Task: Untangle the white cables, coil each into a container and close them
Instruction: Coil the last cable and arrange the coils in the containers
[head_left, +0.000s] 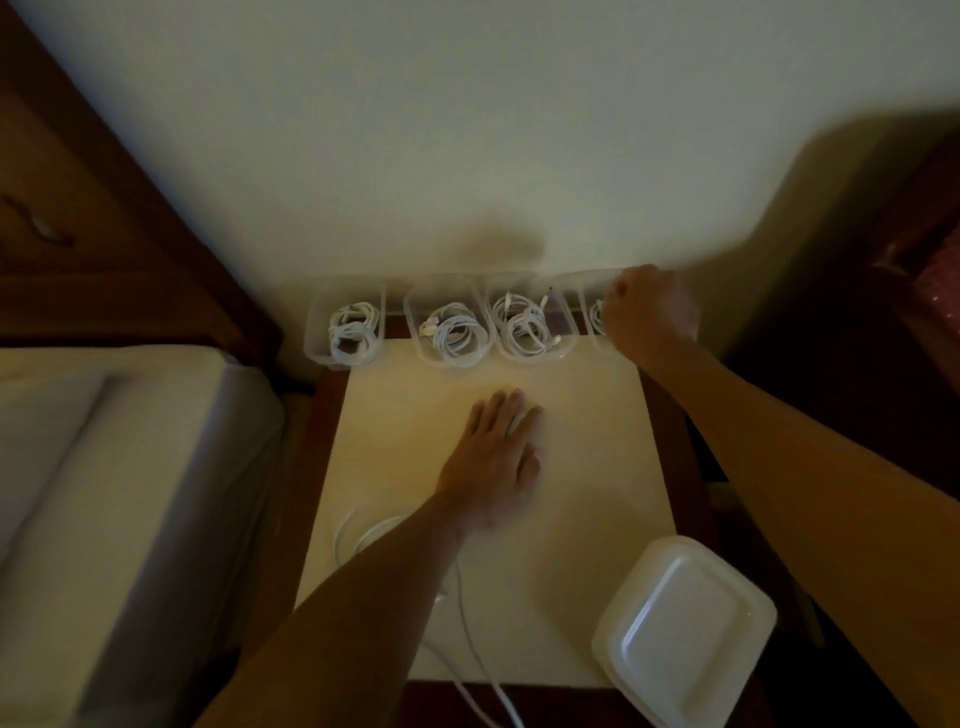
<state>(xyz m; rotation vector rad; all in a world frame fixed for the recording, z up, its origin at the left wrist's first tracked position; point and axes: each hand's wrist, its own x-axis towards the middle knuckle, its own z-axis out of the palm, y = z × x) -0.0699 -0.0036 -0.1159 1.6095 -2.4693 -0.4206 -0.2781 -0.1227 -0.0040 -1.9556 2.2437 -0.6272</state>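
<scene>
Our left hand (496, 452) lies flat on the table (587, 467), fingers straight, holding nothing. Our right hand (649, 312) is curled over the rightmost container (595, 312) by the wall; blur hides what it grips, so we cannot tell. The three other containers (449, 327) in that row each hold a coiled cable and have no lids on. We judge the coiling mostly done. One loose white cable (497, 686) lies under our left forearm, and the stacked lids (685, 629) sit unused at the near right corner.
</scene>
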